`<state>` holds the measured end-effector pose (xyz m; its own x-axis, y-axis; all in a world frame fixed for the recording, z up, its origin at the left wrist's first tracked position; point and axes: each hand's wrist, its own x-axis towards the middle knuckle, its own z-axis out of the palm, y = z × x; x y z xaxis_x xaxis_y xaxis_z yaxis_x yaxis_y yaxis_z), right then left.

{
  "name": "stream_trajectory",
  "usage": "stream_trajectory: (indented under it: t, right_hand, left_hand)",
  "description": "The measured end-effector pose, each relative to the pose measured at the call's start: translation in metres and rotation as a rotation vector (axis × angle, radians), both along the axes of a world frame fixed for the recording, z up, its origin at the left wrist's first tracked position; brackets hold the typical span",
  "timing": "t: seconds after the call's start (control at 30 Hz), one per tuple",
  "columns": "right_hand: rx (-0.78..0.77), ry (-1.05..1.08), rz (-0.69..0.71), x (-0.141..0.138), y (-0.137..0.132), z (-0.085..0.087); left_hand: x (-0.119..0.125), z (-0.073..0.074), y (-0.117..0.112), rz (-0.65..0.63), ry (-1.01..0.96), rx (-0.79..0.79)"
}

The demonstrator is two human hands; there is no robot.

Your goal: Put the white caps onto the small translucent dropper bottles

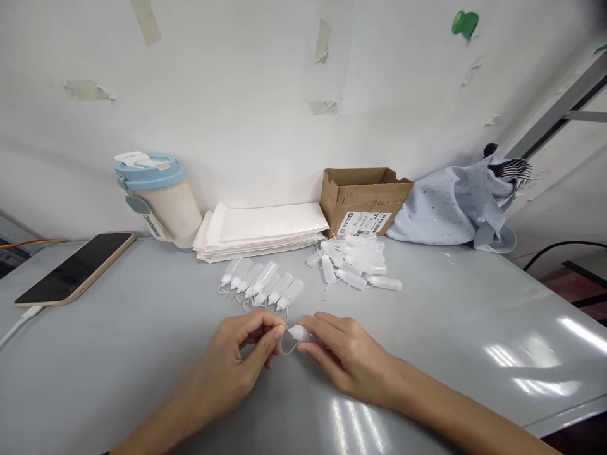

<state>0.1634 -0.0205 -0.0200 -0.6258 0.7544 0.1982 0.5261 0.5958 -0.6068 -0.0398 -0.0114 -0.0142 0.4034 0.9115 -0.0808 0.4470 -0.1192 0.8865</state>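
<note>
My right hand (348, 359) is closed around a small translucent squeeze bottle (303, 335) with a white nozzle, held just above the grey table (142, 341). My left hand (244, 360) pinches the cap end at the bottle's tip with thumb and forefinger. A thin loop of the cap tether hangs between my hands. Just beyond my hands lies a neat row of several similar bottles (263, 285). A loose heap of more bottles (355, 260) lies further back to the right.
An open cardboard box (363, 197) stands against the wall beside a stack of white padded envelopes (263, 229). A blue-lidded cup (159, 197) and a charging phone (78, 266) are at the left. A light blue cloth bag (455, 205) lies at the right.
</note>
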Motion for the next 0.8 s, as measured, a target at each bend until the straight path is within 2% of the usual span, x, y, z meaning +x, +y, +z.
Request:
stream_trajectory:
  t: [0.23,0.37,0.8]
  right_hand:
    - [0.002,0.063,-0.019,0.0032,0.0038,0.0074]
    - [0.007,0.064,-0.030,0.0041,0.0060,0.0080]
    - [-0.005,0.044,-0.009,0.0019,0.0027,0.0048]
  left_hand:
    - [-0.0053,0.0040,0.0046,0.034,-0.185,-0.047]
    - [-0.0050,0.0067,0.0045,0.072,-0.158,-0.041]
    - [-0.0008,0.0079,0.0013,0.081,-0.074,-0.049]
